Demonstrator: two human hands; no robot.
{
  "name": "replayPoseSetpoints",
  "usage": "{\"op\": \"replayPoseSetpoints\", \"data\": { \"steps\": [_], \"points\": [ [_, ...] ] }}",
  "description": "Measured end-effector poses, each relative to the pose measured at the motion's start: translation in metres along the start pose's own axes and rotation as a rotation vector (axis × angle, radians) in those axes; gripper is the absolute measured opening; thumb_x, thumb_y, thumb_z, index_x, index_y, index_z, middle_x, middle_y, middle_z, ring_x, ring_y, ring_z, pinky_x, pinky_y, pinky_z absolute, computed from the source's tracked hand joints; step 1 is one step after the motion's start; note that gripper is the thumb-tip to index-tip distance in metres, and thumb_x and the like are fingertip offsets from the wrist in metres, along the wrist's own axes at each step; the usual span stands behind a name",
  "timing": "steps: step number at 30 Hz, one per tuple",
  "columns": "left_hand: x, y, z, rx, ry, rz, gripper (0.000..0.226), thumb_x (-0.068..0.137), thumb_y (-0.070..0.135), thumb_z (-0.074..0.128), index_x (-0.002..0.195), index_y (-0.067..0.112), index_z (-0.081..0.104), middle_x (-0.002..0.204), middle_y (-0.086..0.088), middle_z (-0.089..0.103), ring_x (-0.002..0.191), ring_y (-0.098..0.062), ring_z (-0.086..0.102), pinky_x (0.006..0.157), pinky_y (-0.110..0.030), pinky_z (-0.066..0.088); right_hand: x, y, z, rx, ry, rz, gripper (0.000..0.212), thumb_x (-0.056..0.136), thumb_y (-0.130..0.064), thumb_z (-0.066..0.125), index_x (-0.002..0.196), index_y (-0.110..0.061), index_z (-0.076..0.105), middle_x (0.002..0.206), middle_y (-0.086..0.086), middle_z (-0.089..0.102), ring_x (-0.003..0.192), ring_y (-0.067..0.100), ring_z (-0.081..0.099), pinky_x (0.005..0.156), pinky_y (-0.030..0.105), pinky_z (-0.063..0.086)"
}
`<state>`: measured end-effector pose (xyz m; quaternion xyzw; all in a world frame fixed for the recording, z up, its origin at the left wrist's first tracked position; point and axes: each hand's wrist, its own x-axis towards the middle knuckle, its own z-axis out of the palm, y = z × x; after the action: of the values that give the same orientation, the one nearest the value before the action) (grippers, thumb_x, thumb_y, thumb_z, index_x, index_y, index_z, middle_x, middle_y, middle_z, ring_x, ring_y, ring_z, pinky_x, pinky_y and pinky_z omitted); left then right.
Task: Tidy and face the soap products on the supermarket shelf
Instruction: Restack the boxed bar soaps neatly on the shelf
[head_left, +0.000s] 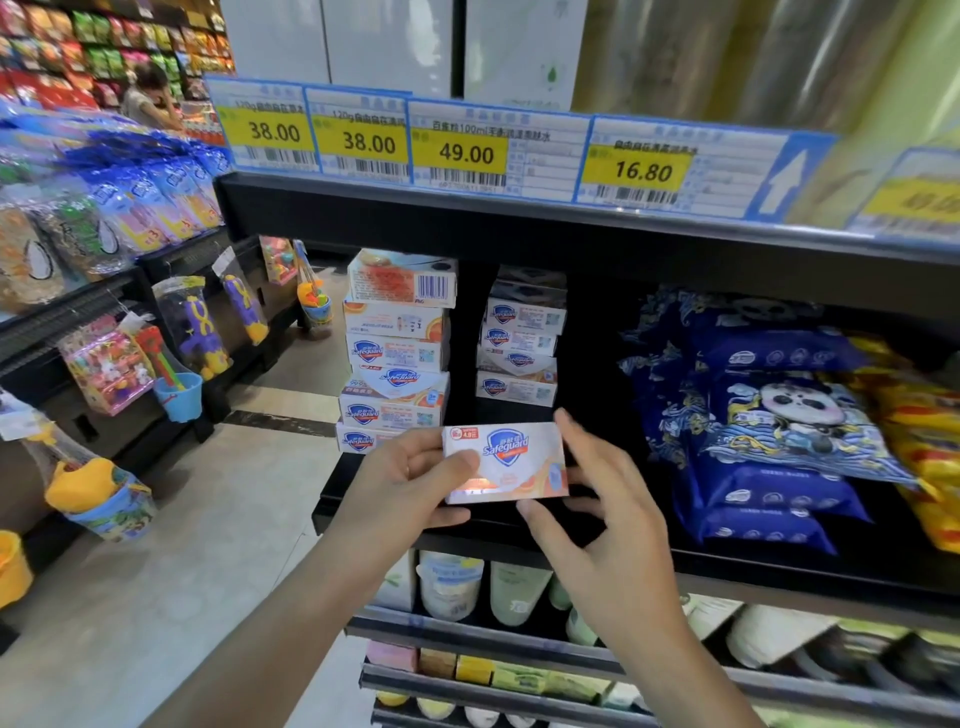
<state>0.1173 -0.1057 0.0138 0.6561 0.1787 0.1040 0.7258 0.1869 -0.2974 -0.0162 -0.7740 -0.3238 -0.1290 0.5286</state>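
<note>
A white Safeguard soap box with a blue shield logo is held face-up in front of the black shelf. My left hand grips its left end, thumb on top. My right hand touches the box's right edge with spread fingers. Behind it stand two stacks of the same soap: a taller left stack, its top box turned with the barcode outward, and a shorter right stack set further back.
Blue panda-print packs and yellow packs fill the shelf to the right. Price tags line the shelf above. Bottles and small soaps sit on lower shelves. Toys hang on racks across the aisle; a person stands far left.
</note>
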Motion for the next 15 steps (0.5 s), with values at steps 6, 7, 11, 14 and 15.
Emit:
{"op": "replayPoseSetpoints", "data": {
  "steps": [6,7,11,14,15],
  "points": [
    [-0.001,0.001,-0.004,-0.035,-0.065,0.054,0.032,0.097,0.018,0.071,0.128,0.022,0.065,0.11,0.0,0.081,0.103,-0.017,0.078,0.077,-0.031,0.065,0.006,-0.014,-0.012,0.176,0.006,0.295,0.053,0.093,-0.04,0.07,0.138,-0.058,0.048,0.132,-0.026,0.054,0.097,0.01,0.067,0.074,0.032,0.058],
    [-0.001,0.001,-0.005,-0.037,-0.079,0.071,0.036,0.095,0.019,0.072,0.13,0.023,0.064,0.112,0.0,0.08,0.103,-0.018,0.078,0.078,-0.031,0.065,0.009,-0.018,-0.013,0.243,0.005,0.381,0.044,0.091,-0.049,0.067,0.133,-0.056,0.054,0.129,-0.021,0.06,0.089,0.012,0.069,0.07,0.034,0.058],
    [-0.002,-0.001,-0.007,-0.015,-0.115,0.13,0.054,0.08,0.028,0.075,0.133,0.025,0.061,0.116,0.0,0.079,0.109,-0.019,0.076,0.085,-0.032,0.064,0.026,-0.035,-0.018,0.576,-0.073,0.696,0.045,0.075,-0.067,0.062,0.11,-0.04,0.075,0.11,0.001,0.076,0.066,0.019,0.066,0.05,0.033,0.053],
    [-0.003,-0.002,-0.008,0.002,-0.149,0.164,0.049,0.088,0.02,0.073,0.135,0.025,0.06,0.12,0.001,0.078,0.113,-0.018,0.074,0.088,-0.028,0.062,0.034,-0.04,-0.024,0.675,-0.152,0.824,0.057,0.069,-0.073,0.065,0.106,-0.033,0.077,0.103,0.006,0.079,0.063,0.021,0.065,0.048,0.032,0.052],
    [-0.004,-0.002,-0.008,0.014,-0.162,0.175,0.048,0.09,0.018,0.073,0.135,0.025,0.059,0.122,0.002,0.077,0.114,-0.018,0.074,0.088,-0.026,0.061,0.035,-0.04,-0.025,0.689,-0.175,0.848,0.059,0.07,-0.073,0.066,0.109,-0.03,0.076,0.104,0.008,0.079,0.064,0.022,0.065,0.048,0.032,0.052]
  ]
}}
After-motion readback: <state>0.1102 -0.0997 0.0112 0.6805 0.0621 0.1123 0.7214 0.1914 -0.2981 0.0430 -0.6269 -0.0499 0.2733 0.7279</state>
